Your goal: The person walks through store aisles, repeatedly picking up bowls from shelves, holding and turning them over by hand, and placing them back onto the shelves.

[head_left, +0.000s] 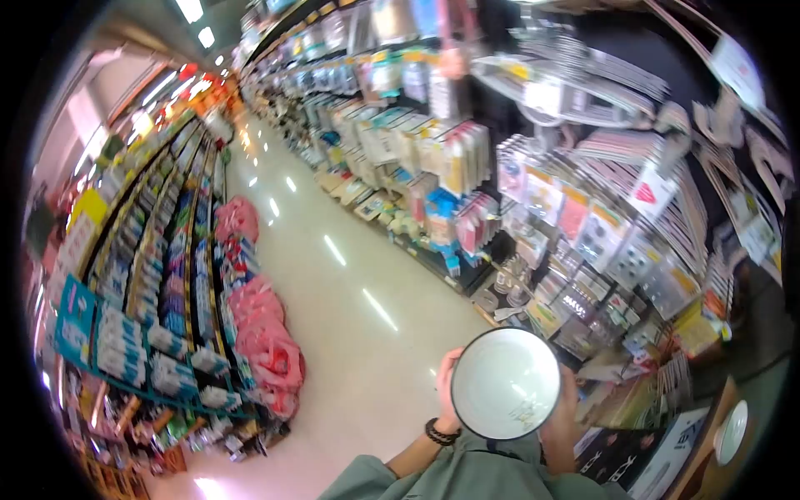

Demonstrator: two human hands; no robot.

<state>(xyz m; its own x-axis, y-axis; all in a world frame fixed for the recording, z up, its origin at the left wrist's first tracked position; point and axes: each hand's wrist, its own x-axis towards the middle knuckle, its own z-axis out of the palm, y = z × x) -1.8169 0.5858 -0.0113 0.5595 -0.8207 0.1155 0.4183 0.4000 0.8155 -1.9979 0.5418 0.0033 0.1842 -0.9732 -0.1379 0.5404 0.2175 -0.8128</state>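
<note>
A round white bowl [504, 379] with a thin dark rim is held up in front of my body, its inside facing me. A small faint pattern shows near its lower right. My left hand [447, 390] grips the bowl's left side, with a dark beaded bracelet on that wrist. On the opposite side, my right hand [563, 408] closes round the bowl's edge. Most fingers of both hands are hidden behind the bowl.
On my right, tall racks hold packaged goods [467, 158] and clothes hangers [625, 158]. Another white bowl [732, 432] sits at lower right beside printed boxes [617, 458]. Pink bundles [262, 325] line the left shelves [158, 283]. A shiny aisle floor [358, 292] runs between.
</note>
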